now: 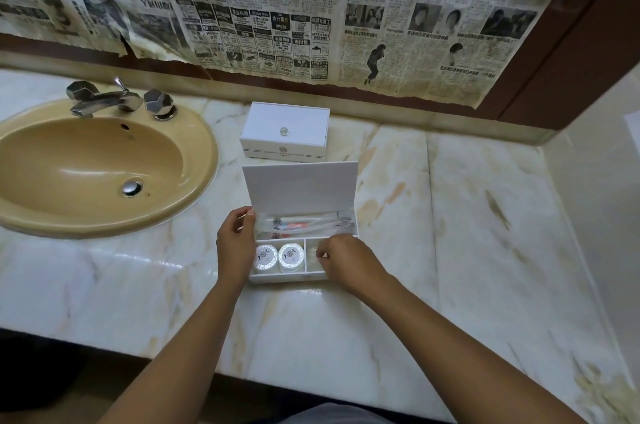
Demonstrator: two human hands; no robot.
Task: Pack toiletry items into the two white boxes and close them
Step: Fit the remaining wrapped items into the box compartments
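A white box stands open on the marble counter, its lid raised toward the wall. Its long back compartment holds wrapped toothbrushes. Two round wrapped soaps lie in the front left compartment. My left hand rests at the box's left edge, its fingers curled at the back corner. My right hand is over the front right compartment and pinches a clear packet there. Behind, a second white box with a small knob on its lid stands shut.
A beige sink with a chrome tap lies to the left. The marble counter stretches to the right as far as a side wall. Newspaper covers the wall behind.
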